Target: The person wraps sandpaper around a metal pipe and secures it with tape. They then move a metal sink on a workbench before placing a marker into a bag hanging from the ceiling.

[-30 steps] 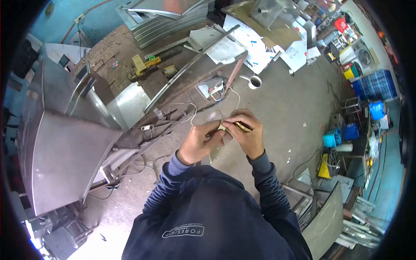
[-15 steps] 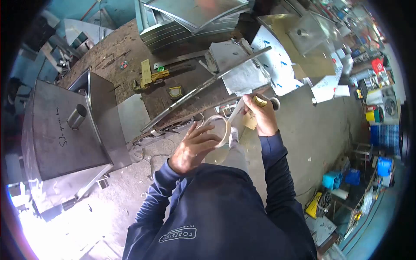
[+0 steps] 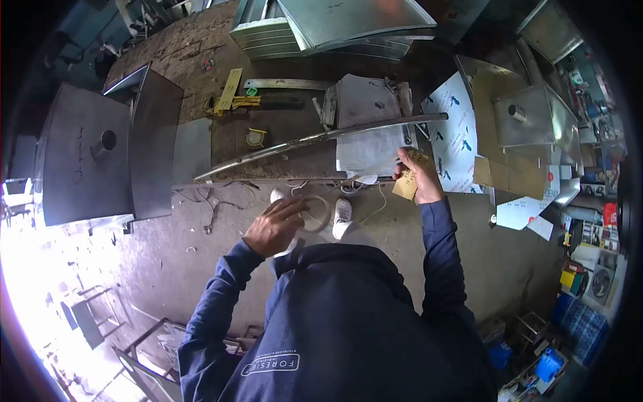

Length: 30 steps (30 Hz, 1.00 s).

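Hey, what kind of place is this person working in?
Most likely a sheet-metal fabrication workshop: folded metal panels are stacked at the far side, a steel box with a pipe stub stands at the left, and a long metal bar lies across the workbench.

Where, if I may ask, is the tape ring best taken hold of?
I would pinch the tape ring by its thin band from the right, opposite the left hand, one finger through the hole; it is a hollow hoop; only the band offers grip.
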Tool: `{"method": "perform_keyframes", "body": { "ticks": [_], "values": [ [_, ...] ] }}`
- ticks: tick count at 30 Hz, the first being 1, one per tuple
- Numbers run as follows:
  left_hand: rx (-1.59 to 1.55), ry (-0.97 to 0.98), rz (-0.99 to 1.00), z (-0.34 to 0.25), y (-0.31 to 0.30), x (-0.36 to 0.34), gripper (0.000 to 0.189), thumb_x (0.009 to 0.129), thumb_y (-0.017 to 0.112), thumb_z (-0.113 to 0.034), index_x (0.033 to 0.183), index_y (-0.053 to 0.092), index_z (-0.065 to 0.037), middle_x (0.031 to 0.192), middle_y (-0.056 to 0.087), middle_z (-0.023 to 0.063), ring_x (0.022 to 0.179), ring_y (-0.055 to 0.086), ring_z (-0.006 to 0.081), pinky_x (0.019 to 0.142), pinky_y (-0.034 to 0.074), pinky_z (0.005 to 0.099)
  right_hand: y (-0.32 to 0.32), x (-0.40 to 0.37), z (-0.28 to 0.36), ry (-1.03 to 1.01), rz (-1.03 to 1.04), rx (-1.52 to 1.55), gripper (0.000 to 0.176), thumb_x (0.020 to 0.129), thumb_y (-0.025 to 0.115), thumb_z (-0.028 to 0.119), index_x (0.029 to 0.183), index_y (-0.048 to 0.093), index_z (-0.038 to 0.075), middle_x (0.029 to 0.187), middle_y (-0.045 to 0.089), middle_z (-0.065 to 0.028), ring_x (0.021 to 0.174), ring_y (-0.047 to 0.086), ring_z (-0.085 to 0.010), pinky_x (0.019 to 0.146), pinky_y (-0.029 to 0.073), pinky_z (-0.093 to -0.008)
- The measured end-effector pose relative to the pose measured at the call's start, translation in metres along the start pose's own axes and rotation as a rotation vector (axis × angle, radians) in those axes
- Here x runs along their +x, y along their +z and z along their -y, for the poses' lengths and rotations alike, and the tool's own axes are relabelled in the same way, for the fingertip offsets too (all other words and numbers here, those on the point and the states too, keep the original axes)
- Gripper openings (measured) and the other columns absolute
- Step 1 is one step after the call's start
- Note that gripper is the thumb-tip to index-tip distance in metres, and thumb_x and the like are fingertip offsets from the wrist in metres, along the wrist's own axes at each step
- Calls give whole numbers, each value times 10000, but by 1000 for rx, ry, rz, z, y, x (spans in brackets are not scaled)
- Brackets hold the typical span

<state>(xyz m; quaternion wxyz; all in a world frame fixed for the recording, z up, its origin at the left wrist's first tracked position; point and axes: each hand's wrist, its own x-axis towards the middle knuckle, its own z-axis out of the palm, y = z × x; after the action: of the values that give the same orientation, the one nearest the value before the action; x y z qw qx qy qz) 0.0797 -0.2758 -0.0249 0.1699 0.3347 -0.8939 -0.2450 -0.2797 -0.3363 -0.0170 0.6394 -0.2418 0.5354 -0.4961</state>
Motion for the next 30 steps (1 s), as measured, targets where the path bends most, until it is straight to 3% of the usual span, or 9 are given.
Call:
{"method": "perform_keyframes", "body": {
  "ticks": [6, 13, 15, 19, 22, 25, 27, 29, 30],
  "values": [
    [-39, -282, -87, 13, 28, -17, 219, 809, 647, -84, 1027, 648, -61, 1099, 639, 115, 1036, 615, 318, 872, 515, 409, -35, 13, -33, 56, 32, 107, 160, 916, 676, 199, 939, 620, 51, 807, 594, -27, 634, 570, -118, 550, 498, -291],
    [-37, -681, -75, 10, 78, -86, 286, 854, 648, -224, 1098, 646, -74, 1078, 655, 170, 1042, 610, 344, 862, 513, 437, -66, -4, -70, 70, -17, 42, 189, 931, 662, 245, 926, 633, 58, 793, 602, -14, 604, 560, -94, 553, 486, -264],
    [20, -1160, 196, 21, 93, -117, 348, 844, 659, -317, 1138, 648, -131, 1060, 673, 171, 1026, 622, 360, 856, 513, 459, -75, -16, -82, 97, -77, 97, 192, 932, 660, 247, 960, 634, 58, 786, 596, -14, 609, 564, -95, 552, 488, -267],
    [135, -1299, 274, 47, 114, -175, 361, 792, 680, -358, 1108, 687, -182, 1019, 700, 149, 1006, 647, 361, 872, 519, 474, -102, -45, -102, 52, -150, 195, 205, 931, 661, 237, 1035, 623, 64, 782, 585, -19, 611, 570, -108, 552, 492, -278],
    [167, -1334, 414, 81, 119, -202, 366, 767, 684, -375, 1070, 713, -172, 1057, 694, 148, 1034, 644, 349, 902, 513, 462, -124, -80, -114, 51, -292, 250, 203, 938, 637, 202, 1073, 601, 54, 781, 569, -31, 612, 572, -123, 549, 494, -282],
    [115, -1392, 583, 162, 138, -240, 380, 766, 673, -402, 1063, 721, -170, 1069, 692, 149, 1054, 636, 355, 918, 507, 448, -147, -128, -131, 10, -482, 241, 255, 919, 629, 175, 1132, 577, 47, 834, 559, -31, 660, 587, -145, 556, 514, -317],
    [213, -1254, 694, 168, 112, -224, 472, 744, 699, -459, 1060, 705, -108, 1025, 702, 156, 1000, 656, 359, 886, 520, 445, -165, -154, -167, -32, -531, 336, 267, 915, 625, 176, 1146, 567, 52, 841, 561, -40, 664, 587, -151, 566, 523, -323],
    [353, -760, 388, 220, 137, -220, 552, 712, 747, -464, 1056, 682, -37, 934, 708, 187, 911, 684, 347, 830, 538, 447, -175, -185, -204, -112, -606, 392, 277, 914, 618, 182, 1157, 558, 62, 856, 569, -57, 679, 595, -169, 589, 542, -333],
    [-75, -742, 446, 189, 113, -166, 644, 682, 794, -470, 1048, 652, 40, 923, 702, 217, 897, 685, 346, 822, 538, 455, -175, -203, -223, -150, -654, 371, 274, 917, 616, 188, 1155, 557, 66, 866, 573, -63, 691, 602, -181, 602, 552, -337]
  ]
}}
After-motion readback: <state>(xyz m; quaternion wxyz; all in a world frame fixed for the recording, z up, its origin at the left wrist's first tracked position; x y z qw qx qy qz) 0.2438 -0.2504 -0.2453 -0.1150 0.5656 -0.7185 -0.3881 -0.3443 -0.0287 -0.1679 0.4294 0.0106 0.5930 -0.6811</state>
